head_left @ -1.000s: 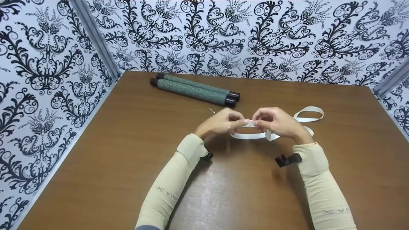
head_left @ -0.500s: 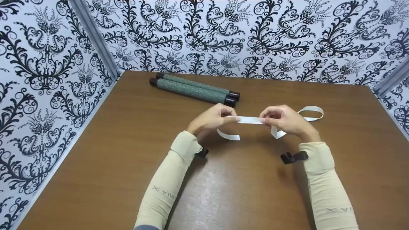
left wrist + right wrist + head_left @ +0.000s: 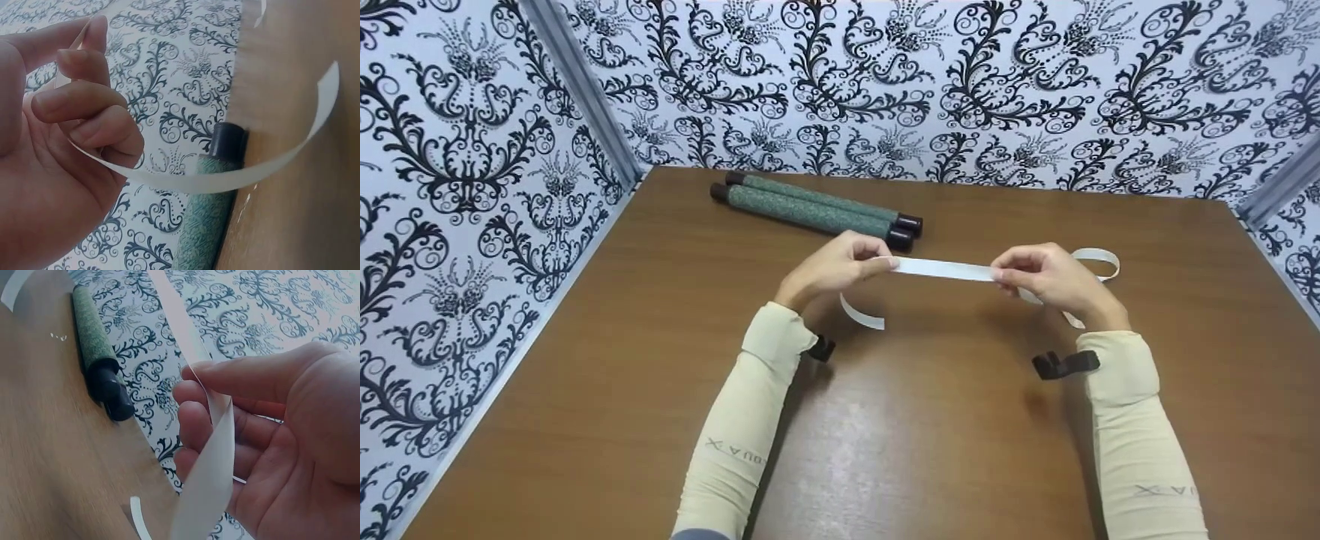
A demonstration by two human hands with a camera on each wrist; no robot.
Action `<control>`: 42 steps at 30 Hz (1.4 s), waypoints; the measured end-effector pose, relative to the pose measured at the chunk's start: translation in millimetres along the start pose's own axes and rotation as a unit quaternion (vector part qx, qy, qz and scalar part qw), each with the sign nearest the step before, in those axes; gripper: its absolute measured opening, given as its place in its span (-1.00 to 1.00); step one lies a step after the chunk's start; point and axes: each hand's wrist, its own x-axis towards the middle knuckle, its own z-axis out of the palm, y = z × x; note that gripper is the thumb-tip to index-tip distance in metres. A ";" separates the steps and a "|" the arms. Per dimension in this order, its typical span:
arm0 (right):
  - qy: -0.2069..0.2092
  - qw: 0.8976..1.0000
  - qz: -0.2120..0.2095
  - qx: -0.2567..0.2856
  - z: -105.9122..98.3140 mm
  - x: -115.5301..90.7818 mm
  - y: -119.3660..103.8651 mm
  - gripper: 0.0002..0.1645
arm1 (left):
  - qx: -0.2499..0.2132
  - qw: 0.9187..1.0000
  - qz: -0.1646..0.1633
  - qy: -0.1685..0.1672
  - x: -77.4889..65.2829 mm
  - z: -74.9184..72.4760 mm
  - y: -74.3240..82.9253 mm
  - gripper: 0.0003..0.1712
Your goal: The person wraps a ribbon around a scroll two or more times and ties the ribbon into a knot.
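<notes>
A white ribbon (image 3: pixel 943 269) is stretched nearly straight between both hands above the brown table. My left hand (image 3: pixel 840 264) pinches it between thumb and fingers; a short tail of the ribbon curves down from this hand, and in the left wrist view the ribbon's tail (image 3: pixel 219 183) arcs out past the curled fingers. My right hand (image 3: pixel 1051 279) pinches the other end of the taut stretch. In the right wrist view the ribbon (image 3: pixel 207 481) runs under the thumb, twists and drops past the palm. Beyond the right hand, more of it forms a loop over the table.
Two green speckled rods with dark end caps (image 3: pixel 810 210) lie side by side at the back of the brown table (image 3: pixel 930 435). Patterned black-and-white walls (image 3: pixel 870 82) rise behind and to the left.
Both hands have moved apart, the left to the left and slightly up, the right to the right. The ribbon between them went from a short, slack piece to a longer, taut stretch.
</notes>
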 end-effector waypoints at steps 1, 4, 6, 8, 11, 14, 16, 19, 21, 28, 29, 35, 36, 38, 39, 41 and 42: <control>0.003 1.000 0.003 0.001 -1.4 -0.9 0.2 -0.77 | 0.005 1.000 -0.003 0.003 -0.5 -1.5 -0.6 -0.78; 0.013 1.000 0.008 -0.006 -5.0 -2.4 4.0 -0.76 | 0.020 1.000 -0.014 0.008 -1.9 -5.2 -2.1 -0.77; 0.018 1.000 0.008 -0.003 -7.2 -2.9 8.4 -0.75 | 0.028 0.999 -0.018 0.008 -3.0 -7.4 -3.2 -0.76; 0.022 1.000 0.007 0.000 -9.3 -3.1 12.4 -0.74 | 0.028 0.999 -0.025 0.011 -3.7 -9.4 -4.3 -0.76; 0.028 1.000 0.003 0.003 -12.7 -3.8 18.2 -0.73 | 0.034 0.999 -0.029 0.021 -5.7 -13.3 -5.9 -0.76; 0.039 0.999 0.009 0.001 -16.3 -5.2 21.9 -0.72 | 0.060 0.997 -0.038 0.038 -8.1 -19.5 -8.0 -0.75; 0.044 0.999 0.021 0.005 -18.8 -6.6 24.0 -0.70 | 0.078 0.995 -0.044 0.049 -9.9 -24.4 -9.8 -0.75; 0.054 0.998 0.036 -0.004 -22.9 -9.3 26.1 -0.68 | 0.102 0.991 -0.062 0.063 -12.9 -31.5 -11.7 -0.74; 0.062 0.997 0.041 -0.022 -25.5 -11.6 26.2 -0.68 | 0.110 0.989 -0.069 0.069 -15.0 -35.3 -12.4 -0.73; 0.086 0.995 0.011 -0.055 -36.0 -20.8 28.0 -0.69 | 0.116 0.987 -0.081 0.082 -21.1 -45.6 -13.4 -0.72; 0.090 0.994 0.008 -0.055 -37.9 -21.9 28.7 -0.69 | 0.116 0.986 -0.081 0.084 -21.9 -47.1 -14.1 -0.71; 0.115 0.992 0.015 -0.049 -49.3 -28.9 35.4 -0.67 | 0.130 0.982 -0.087 0.104 -28.4 -57.4 -17.6 -0.71; 0.119 0.992 0.020 -0.047 -50.9 -29.8 36.8 -0.66 | 0.133 0.981 -0.089 0.107 -29.5 -59.2 -18.3 -0.71; 0.126 0.991 0.028 -0.040 -53.8 -31.1 39.3 -0.66 | 0.132 0.980 -0.095 0.113 -31.6 -62.7 -19.8 -0.72; 0.127 0.991 0.032 -0.032 -55.0 -31.4 40.6 -0.65 | 0.136 0.979 -0.097 0.116 -32.6 -64.4 -20.8 -0.73; 0.128 0.991 0.036 -0.019 -57.0 -31.8 42.9 -0.67 | 0.136 0.978 -0.103 0.121 -35.0 -67.6 -22.7 -0.73; 0.128 0.991 0.037 -0.011 -57.8 -32.0 43.8 -0.67 | 0.137 0.977 -0.107 0.123 -36.1 -69.1 -23.6 -0.74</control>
